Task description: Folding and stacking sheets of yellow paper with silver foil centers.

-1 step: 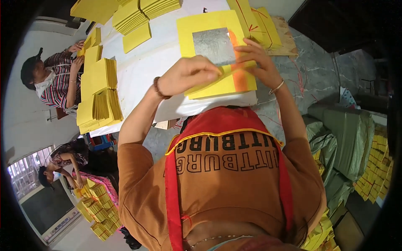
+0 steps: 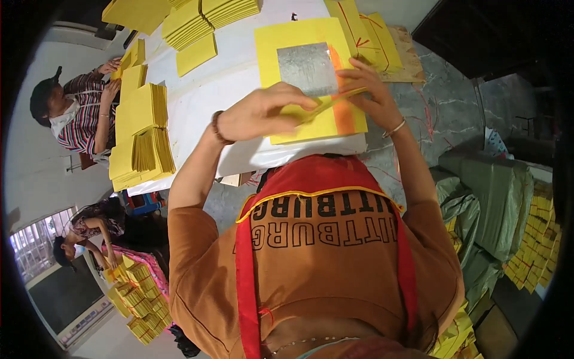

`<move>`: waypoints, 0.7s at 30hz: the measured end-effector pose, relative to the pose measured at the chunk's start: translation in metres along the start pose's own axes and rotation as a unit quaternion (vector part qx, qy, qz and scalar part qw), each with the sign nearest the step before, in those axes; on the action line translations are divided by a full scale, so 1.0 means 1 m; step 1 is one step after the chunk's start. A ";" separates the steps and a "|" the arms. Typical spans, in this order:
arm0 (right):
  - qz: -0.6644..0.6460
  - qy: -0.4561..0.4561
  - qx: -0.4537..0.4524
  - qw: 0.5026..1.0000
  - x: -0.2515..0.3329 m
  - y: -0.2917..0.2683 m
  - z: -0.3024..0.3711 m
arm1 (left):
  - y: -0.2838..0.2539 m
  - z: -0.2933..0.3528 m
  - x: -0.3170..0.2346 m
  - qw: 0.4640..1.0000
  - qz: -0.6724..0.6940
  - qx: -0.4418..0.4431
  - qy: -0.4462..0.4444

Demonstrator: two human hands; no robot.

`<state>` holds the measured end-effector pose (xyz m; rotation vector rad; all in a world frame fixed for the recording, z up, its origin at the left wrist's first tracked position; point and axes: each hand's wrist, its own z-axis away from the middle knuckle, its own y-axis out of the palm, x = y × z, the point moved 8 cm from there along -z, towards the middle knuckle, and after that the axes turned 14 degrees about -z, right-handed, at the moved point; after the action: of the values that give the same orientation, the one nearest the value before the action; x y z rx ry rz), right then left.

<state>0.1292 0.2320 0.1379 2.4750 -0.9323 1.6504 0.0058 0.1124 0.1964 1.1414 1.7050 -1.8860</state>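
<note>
On the white table in front of me lies a stack of yellow paper [image 2: 326, 36] with a smooth grey rectangular plate [image 2: 306, 67] on top. An orange band [image 2: 345, 118] runs down its right side. My left hand [image 2: 263, 110], with a beaded bracelet, is curled round the left part of a raised yellow paper strip [image 2: 326, 106] near the stack's front edge. At the strip's right end, my right hand [image 2: 373, 90] pinches it, the other fingers lying over the orange band. My left fingertips are partly blurred.
Yellow paper stacks [image 2: 143, 110] line the table's left edge, with more at the back [image 2: 185, 27]. Tied yellow bundles [image 2: 379, 45] sit at back right. A person in stripes [image 2: 84, 113] works at left, another [image 2: 89, 233] farther down. Green-wrapped stacks [image 2: 493, 191] stand at right.
My left hand has shifted slightly left and its fingers have loosened from a tighter curl. The strip between the hands stands at a steeper angle. My right hand has barely moved.
</note>
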 end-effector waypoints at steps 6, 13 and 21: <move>0.030 -0.005 -0.045 0.999 0.007 -0.002 -0.003 | -0.011 0.023 0.016 0.933 -0.340 -0.115 0.006; 0.048 0.022 0.040 0.998 0.039 0.006 -0.004 | -0.020 0.042 0.007 0.955 -0.218 -0.203 -0.014; -0.125 0.154 -0.212 0.957 0.022 0.007 -0.016 | -0.023 0.037 0.067 0.918 -0.014 -0.286 -0.273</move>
<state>0.1179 0.2215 0.1618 1.9001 -0.7918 1.5040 -0.0637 0.0991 0.1589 0.3226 1.7471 -1.3753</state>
